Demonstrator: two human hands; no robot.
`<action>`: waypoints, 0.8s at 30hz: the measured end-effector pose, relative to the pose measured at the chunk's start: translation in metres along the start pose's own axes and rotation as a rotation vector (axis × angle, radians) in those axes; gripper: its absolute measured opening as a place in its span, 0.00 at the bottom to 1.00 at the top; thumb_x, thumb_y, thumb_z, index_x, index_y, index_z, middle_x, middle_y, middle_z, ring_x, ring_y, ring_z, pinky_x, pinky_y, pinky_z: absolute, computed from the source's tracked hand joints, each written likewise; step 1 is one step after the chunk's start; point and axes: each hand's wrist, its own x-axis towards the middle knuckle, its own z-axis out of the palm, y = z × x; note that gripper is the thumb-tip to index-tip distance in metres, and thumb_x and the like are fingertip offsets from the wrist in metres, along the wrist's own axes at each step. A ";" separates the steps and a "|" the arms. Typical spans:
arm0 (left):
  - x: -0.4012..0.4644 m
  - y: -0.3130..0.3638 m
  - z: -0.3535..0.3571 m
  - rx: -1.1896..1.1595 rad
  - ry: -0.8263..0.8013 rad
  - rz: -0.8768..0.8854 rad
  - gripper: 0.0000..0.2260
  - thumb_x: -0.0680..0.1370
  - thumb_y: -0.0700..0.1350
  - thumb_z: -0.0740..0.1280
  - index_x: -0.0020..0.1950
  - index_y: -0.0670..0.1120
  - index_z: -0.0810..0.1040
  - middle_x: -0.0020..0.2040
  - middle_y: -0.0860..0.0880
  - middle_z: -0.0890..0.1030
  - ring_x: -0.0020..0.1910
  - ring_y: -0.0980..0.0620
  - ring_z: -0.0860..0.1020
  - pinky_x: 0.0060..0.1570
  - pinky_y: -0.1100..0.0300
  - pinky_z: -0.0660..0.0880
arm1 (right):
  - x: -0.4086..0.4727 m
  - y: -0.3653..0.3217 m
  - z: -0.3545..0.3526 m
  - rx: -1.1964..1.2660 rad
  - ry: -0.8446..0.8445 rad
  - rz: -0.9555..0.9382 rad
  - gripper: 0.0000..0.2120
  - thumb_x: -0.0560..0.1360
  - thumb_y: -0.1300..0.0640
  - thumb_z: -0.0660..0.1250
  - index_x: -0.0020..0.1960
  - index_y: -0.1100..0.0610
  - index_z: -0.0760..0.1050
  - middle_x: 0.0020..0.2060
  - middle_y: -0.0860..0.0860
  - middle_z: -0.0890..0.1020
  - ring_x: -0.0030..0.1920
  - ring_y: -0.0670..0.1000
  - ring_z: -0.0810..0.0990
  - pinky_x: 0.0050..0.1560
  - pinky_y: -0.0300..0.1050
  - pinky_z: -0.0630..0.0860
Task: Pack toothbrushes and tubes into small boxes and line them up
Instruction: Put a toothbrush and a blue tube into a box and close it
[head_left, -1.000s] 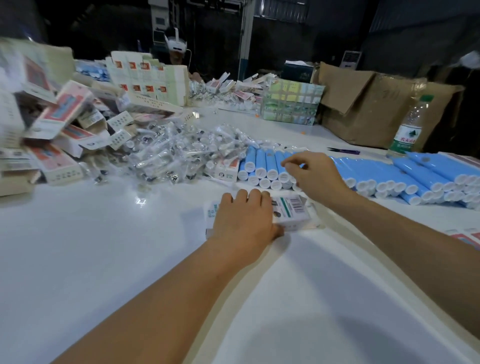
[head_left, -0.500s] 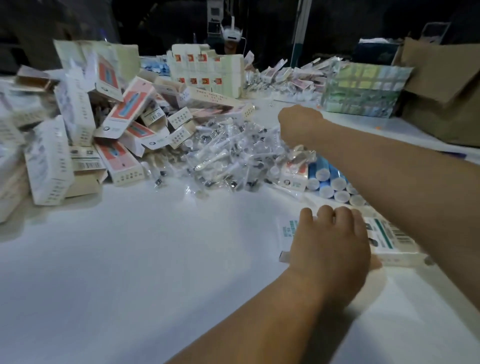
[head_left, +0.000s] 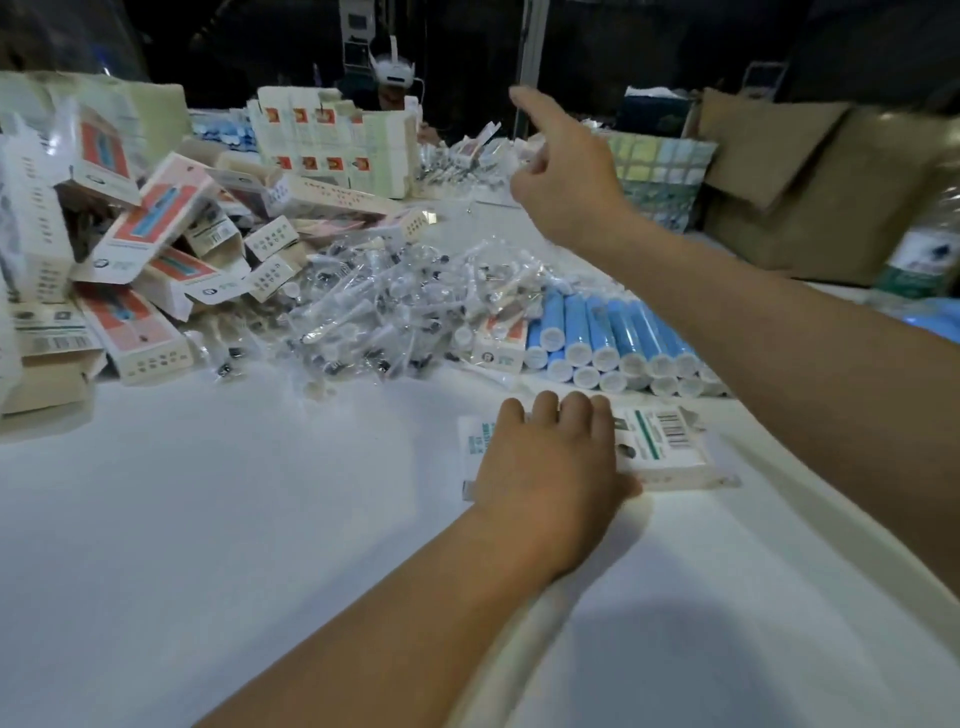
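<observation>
Left hand lies palm-down on a flat white box at the near middle of the white counter, fingers straight, pressing and not curled round it. I see my right hand raised over the far side, grip loose, index finger out, holding nothing. Blue tubes sit in a row just behind the box. Bagged toothbrushes are heaped left of the tubes, touching them. Loose boxes pile up far left, upright ones stand behind. Brown cartons far right.
</observation>
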 end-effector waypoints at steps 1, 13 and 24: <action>-0.001 0.000 -0.001 0.016 0.017 0.004 0.26 0.79 0.61 0.55 0.68 0.44 0.63 0.60 0.45 0.72 0.57 0.44 0.69 0.52 0.49 0.62 | -0.013 -0.002 -0.017 0.055 0.036 -0.018 0.31 0.74 0.68 0.60 0.75 0.52 0.62 0.30 0.42 0.68 0.25 0.42 0.67 0.29 0.37 0.67; -0.002 0.007 -0.005 0.038 0.036 -0.018 0.33 0.76 0.68 0.48 0.72 0.48 0.57 0.65 0.50 0.70 0.61 0.48 0.68 0.55 0.54 0.64 | -0.210 0.087 -0.109 0.768 0.444 0.739 0.08 0.75 0.70 0.61 0.41 0.60 0.68 0.22 0.51 0.75 0.22 0.49 0.76 0.23 0.39 0.73; -0.009 0.014 -0.007 0.070 0.029 -0.015 0.33 0.75 0.67 0.46 0.74 0.49 0.56 0.66 0.51 0.69 0.62 0.49 0.68 0.56 0.54 0.64 | -0.213 0.082 -0.093 0.958 0.595 0.817 0.06 0.76 0.69 0.64 0.48 0.62 0.68 0.31 0.58 0.75 0.29 0.55 0.82 0.29 0.43 0.78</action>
